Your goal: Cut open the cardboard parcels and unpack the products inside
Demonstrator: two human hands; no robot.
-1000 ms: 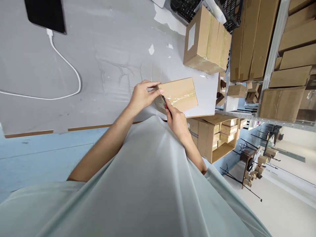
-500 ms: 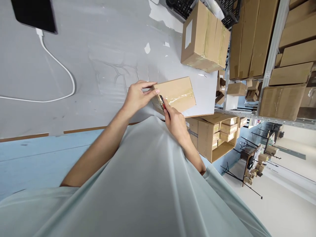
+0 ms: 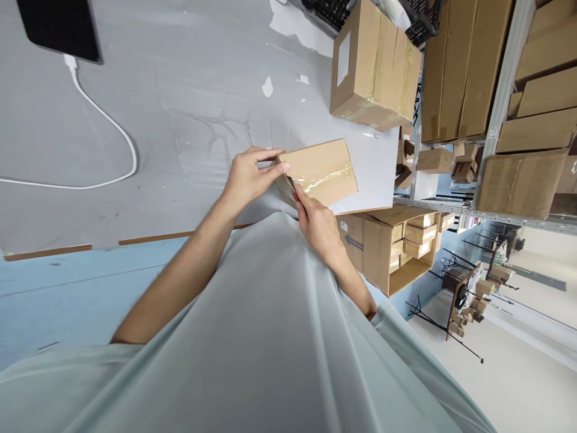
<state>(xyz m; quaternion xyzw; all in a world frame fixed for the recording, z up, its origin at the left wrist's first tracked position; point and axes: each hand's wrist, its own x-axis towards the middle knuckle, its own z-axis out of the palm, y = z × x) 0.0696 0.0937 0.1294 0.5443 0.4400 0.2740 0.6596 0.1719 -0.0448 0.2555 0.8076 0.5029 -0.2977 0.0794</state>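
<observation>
A small cardboard box [image 3: 323,163] with clear tape along its top lies on the grey table [image 3: 189,78], close to the front edge. My left hand [image 3: 252,175] grips the box's left end, thumb on top and fingers at the far corner. In my right hand [image 3: 319,224] is a utility knife [image 3: 296,191] with some red on it. Its tip is at the taped left edge of the box, just beside my left thumb. My right fingers hide most of the knife's handle.
A larger taped carton [image 3: 374,72] stands at the back right by a black crate [image 3: 419,21]. Below the table's right end, an open carton [image 3: 376,246] holds several small boxes. Shelving [image 3: 493,120] with cartons is at the right. A phone [image 3: 61,27] with a white cable [image 3: 121,129] lies left.
The knife and my right hand have shifted slightly left and down along the box's left edge. My left hand keeps its grip on the box.
</observation>
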